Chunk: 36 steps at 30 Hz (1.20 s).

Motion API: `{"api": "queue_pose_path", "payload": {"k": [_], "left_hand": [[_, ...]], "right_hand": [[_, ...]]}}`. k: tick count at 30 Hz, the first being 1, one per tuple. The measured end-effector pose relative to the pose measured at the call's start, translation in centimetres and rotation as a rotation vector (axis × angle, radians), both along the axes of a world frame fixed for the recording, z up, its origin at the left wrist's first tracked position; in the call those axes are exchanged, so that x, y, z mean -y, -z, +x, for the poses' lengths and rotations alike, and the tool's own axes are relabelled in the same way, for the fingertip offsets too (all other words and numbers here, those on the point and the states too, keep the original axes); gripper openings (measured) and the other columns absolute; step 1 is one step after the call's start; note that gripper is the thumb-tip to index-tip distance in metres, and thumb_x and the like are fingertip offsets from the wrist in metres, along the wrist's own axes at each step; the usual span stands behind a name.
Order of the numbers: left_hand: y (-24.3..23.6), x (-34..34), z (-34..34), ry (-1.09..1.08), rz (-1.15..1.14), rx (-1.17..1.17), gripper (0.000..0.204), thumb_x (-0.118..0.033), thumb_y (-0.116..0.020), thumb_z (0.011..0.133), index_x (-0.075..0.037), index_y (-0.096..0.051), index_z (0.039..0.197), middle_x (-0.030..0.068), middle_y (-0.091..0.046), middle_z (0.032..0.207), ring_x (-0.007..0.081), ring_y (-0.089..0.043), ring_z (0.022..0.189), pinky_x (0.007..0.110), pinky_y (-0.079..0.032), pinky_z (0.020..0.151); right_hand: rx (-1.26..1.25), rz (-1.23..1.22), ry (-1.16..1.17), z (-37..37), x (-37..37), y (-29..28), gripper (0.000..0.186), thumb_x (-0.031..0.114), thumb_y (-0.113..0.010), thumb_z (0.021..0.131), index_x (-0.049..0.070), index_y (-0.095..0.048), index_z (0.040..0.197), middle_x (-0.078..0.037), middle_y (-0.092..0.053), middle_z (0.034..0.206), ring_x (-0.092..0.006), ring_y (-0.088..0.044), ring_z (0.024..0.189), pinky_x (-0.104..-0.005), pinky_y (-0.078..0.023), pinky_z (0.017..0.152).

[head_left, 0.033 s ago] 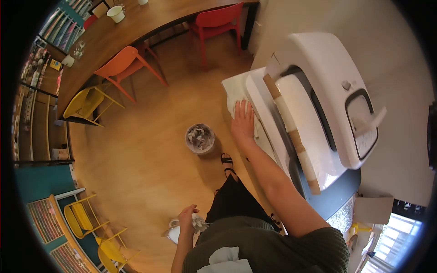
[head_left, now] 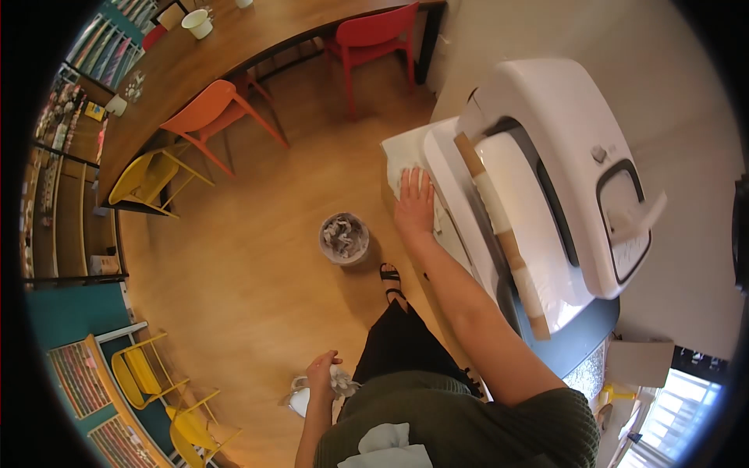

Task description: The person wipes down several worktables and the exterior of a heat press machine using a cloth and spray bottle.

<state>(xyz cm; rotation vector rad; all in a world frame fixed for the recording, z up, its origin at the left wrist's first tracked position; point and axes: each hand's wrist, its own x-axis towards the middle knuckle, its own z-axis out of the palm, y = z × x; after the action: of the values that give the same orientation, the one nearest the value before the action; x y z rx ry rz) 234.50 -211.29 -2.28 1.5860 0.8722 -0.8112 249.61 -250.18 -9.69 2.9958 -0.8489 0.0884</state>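
Note:
My right hand (head_left: 415, 204) lies with fingers spread on a white cloth or sheet (head_left: 398, 152), along the left side of a bulky white machine (head_left: 546, 93). The machine has a lever, a dark slot and a padded white bed (head_left: 515, 195) edged by a brown-and-cream strip (head_left: 495, 214). My left hand (head_left: 320, 373) is low beside my waist, its fingers curled on crumpled pale material (head_left: 343, 382), which is too small to identify clearly. A white object (head_left: 299, 402), partly hidden by that hand, shows just behind it.
A bin with crumpled waste (head_left: 344, 237) stands on the wooden floor (head_left: 257, 273) by my foot. A long wooden table (head_left: 156, 70) has red (head_left: 374, 39), orange (head_left: 203, 117) and yellow (head_left: 144, 175) chairs. Shelves (head_left: 62, 203) line the left; more yellow chairs (head_left: 136, 374) stand lower left.
My right hand has shifted slightly up and to the left on the white sheet. The machine appears a touch lower and further right. Otherwise little differs.

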Motion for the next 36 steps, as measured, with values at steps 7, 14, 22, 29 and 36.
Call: {"api": "queue_pose_path", "payload": {"k": [7, 14, 22, 29, 36], "left_hand": [[-1.4, 4.4, 4.2, -0.016, -0.034, 0.084, 0.024, -0.024, -0.068, 0.088, -0.003, -0.070, 0.101, 0.0078, -0.069, 0.083, 0.0127, -0.057, 0.067, 0.027, -0.045, 0.059], [-0.5, 3.7, 5.8, -0.010, -0.075, 0.040, 0.021, -0.017, -0.067, 0.091, 0.001, -0.070, 0.099, 0.0087, -0.069, 0.080, 0.0134, -0.061, 0.070, 0.025, -0.047, 0.067], [1.1, 3.5, 12.2, 0.277, -0.171, 0.070, 0.019, -0.019, -0.072, 0.085, 0.000, -0.071, 0.082, 0.0054, -0.068, 0.073, 0.0105, -0.058, 0.062, 0.026, -0.044, 0.056], [1.7, 3.9, 16.5, 0.269, -0.321, 0.109, 0.019, -0.019, -0.073, 0.085, -0.001, -0.070, 0.085, 0.0060, -0.068, 0.075, 0.0111, -0.058, 0.060, 0.026, -0.045, 0.054], [1.1, 5.4, 17.1, 0.215, -0.514, 0.015, 0.021, -0.023, -0.070, 0.090, -0.002, -0.068, 0.091, 0.0050, -0.067, 0.075, 0.0104, -0.057, 0.060, 0.024, -0.046, 0.054]], "right_hand": [[0.185, -0.001, 0.074, 11.9, 3.9, 0.1, 0.071, 0.039, -0.057, 0.092, 0.007, -0.031, 0.150, -0.014, -0.027, 0.156, -0.0357, -0.018, 0.146, -0.0473, -0.019, 0.118], [0.194, 0.040, -0.096, 8.1, 3.9, -0.1, 0.061, 0.028, -0.057, 0.093, 0.012, -0.037, 0.149, -0.010, -0.030, 0.156, -0.0330, -0.020, 0.147, -0.0465, -0.021, 0.118], [0.520, 0.735, -0.038, -6.5, -1.6, -2.4, 0.052, 0.014, -0.052, 0.096, 0.009, -0.039, 0.146, -0.015, -0.048, 0.143, -0.0333, -0.041, 0.137, -0.0433, -0.034, 0.112], [0.964, 2.412, 0.675, -10.0, -5.7, -9.5, 0.057, 0.041, -0.045, 0.100, 0.001, -0.044, 0.141, -0.018, -0.056, 0.136, -0.0343, -0.055, 0.123, -0.0458, -0.042, 0.107], [0.837, 2.160, 0.956, -10.0, -5.4, -6.4, 0.062, 0.053, -0.037, 0.101, 0.003, -0.050, 0.137, -0.017, -0.059, 0.131, -0.0342, -0.060, 0.114, -0.0439, -0.046, 0.100]]}}
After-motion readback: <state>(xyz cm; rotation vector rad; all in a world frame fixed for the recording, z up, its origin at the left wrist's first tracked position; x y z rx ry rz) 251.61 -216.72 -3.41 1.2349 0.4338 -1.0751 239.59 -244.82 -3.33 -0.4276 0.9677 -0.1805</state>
